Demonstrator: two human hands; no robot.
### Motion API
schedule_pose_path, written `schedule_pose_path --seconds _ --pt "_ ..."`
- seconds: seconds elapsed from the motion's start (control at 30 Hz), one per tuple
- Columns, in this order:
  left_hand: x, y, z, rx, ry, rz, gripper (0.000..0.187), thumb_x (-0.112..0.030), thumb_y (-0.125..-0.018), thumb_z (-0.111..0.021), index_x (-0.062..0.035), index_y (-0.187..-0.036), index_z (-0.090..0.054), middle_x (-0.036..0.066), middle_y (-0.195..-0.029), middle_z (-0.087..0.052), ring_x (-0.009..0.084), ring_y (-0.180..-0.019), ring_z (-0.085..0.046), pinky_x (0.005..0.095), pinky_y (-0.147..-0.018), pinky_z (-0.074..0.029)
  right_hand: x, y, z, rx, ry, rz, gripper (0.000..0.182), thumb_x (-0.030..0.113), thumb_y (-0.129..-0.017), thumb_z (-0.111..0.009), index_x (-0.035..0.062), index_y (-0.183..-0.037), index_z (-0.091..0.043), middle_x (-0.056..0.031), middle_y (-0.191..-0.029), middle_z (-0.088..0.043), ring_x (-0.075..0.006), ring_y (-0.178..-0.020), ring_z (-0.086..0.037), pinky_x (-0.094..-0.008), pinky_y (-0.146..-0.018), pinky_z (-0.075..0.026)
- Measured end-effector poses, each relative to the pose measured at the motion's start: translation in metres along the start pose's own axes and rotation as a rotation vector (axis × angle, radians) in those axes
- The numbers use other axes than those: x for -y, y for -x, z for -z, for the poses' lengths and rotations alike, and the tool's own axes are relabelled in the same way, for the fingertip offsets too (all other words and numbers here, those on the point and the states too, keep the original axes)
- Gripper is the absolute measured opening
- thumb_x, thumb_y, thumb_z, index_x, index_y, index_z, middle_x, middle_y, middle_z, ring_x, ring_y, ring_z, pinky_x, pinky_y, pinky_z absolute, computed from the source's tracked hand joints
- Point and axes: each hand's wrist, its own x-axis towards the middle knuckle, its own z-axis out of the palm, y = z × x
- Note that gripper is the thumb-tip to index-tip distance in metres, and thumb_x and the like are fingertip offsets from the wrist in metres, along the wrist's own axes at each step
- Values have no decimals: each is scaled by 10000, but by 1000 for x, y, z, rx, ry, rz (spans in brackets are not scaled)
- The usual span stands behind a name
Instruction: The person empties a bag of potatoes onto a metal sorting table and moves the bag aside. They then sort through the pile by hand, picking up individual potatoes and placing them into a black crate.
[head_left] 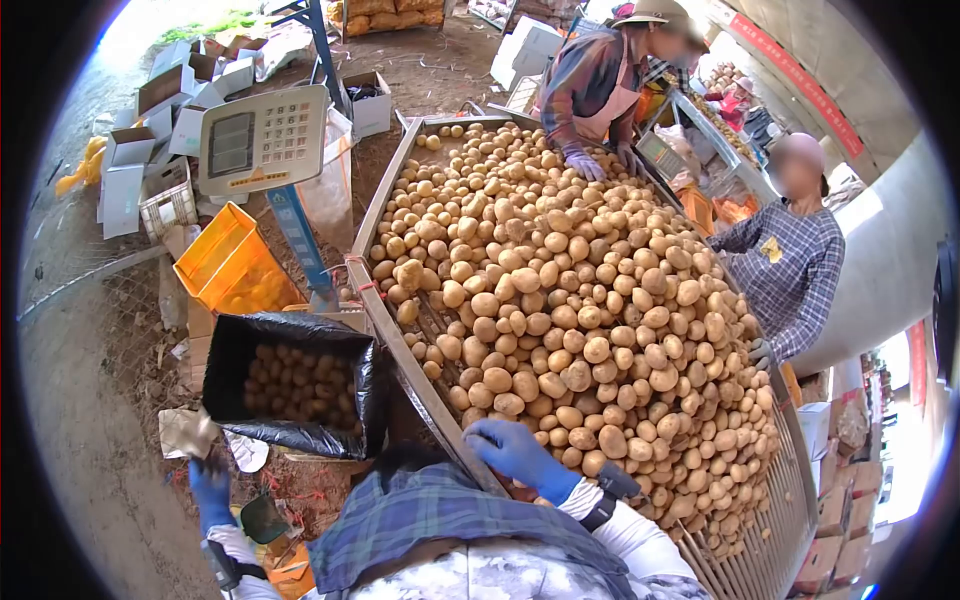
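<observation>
My left hand (211,492), in a blue glove, reaches out low at the left, beside the black-lined box. Just beyond its fingertips is a blurred, pale tan thing (190,432); whether the fingers grip it I cannot tell. My right hand (520,456), also blue-gloved, lies at the near edge of the slatted sorting table (425,385) with its fingers stretched out, holding nothing that I see. Right by it spreads a large heap of potatoes (590,330). The box lined with a black plastic bag (225,375) has potatoes (300,385) inside.
A scale display (262,140) on a blue post stands behind an orange crate (235,255). Across the table a co-worker in an apron (610,95) has gloved hands on the potatoes. Another in a checked shirt (785,265) stands at the right side. Cardboard boxes (165,90) lie at the far left.
</observation>
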Motion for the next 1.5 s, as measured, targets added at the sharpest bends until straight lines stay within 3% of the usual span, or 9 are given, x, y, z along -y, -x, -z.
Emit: schedule_pose_path --seconds 0.1,0.13,0.33,0.63,0.83,1.0,1.17,1.37,1.5 --pt "-53 57 -15 -794 124 116 462 -427 -1011 -524 -139 -1373 -516 130 -1427 -534 279 -1263 -537 388 -976 -505 14 -34 27 -153 195 129 212 276 -950 -617 84 -1005 -688 -136 -860 -680 -323 -819 -675 -408 -714 -525" --pt "-45 56 -14 -788 123 118 462 -427 -1011 -524 -139 -1373 -516 130 -1427 -534 279 -1263 -537 388 -976 -505 9 -50 34 -207 247 197 203 275 -951 -611 86 -979 -681 -137 -856 -678 -341 -816 -669 -427 -696 -522" --pt "40 60 -141 280 -217 2 388 -218 -1050 -463 -83 -1414 -472 135 -1358 -556 223 -1168 -567 362 -982 -495 13 -148 61 -348 665 224 227 270 -942 -608 96 -1085 -633 -128 -964 -685 -319 -841 -685 -420 -704 -547" --pt "97 88 -412 421 -29 465 352 -320 -1016 -565 -58 -1252 -569 94 -1104 -655 219 -966 -621 372 -864 -522 1 -200 54 -151 1074 -141 463 378 -902 -651 114 -1258 -518 -107 -1231 -574 -306 -1019 -688 -467 -809 -567" --pt "125 94 -464 592 -3 666 366 -336 -1034 -527 -65 -1277 -563 98 -1141 -662 215 -1000 -636 389 -914 -523 6 -188 72 120 981 -168 566 446 -847 -689 142 -1289 -511 -145 -1223 -555 -344 -1077 -652 -489 -828 -550" --pt "144 87 -476 692 48 752 440 -364 -1042 -510 -37 -1335 -538 108 -1170 -656 235 -1061 -638 402 -943 -521 -1 -150 63 -77 779 -16 490 452 -852 -681 120 -1197 -576 -165 -1155 -613 -368 -1044 -653 -482 -841 -543" --pt "154 91 -499 741 51 810 490 -368 -1039 -507 -35 -1397 -490 159 -1317 -579 304 -1193 -588 468 -1044 -477 -6 -133 65 -176 68 -87 437 334 -904 -685 79 -1248 -599 -151 -1087 -668 -251 -971 -667 -365 -827 -542" --pt "162 98 -523 920 127 906 550 -365 -1030 -525 -67 -1479 -415 156 -1373 -520 301 -1322 -479 469 -1138 -404 34 -124 55 -111 -20 32 423 261 -909 -692 74 -1275 -595 -133 -1171 -640 -195 -1042 -635 -327 -872 -528" --pt "163 100 -534 1025 -194 603 446 -336 -1024 -541 -59 -1373 -517 139 -1268 -574 284 -1214 -550 432 -1063 -468 43 -141 54 8 42 67 465 227 -905 -694 100 -1332 -561 -139 -1202 -630 -248 -1047 -645 -342 -875 -534"
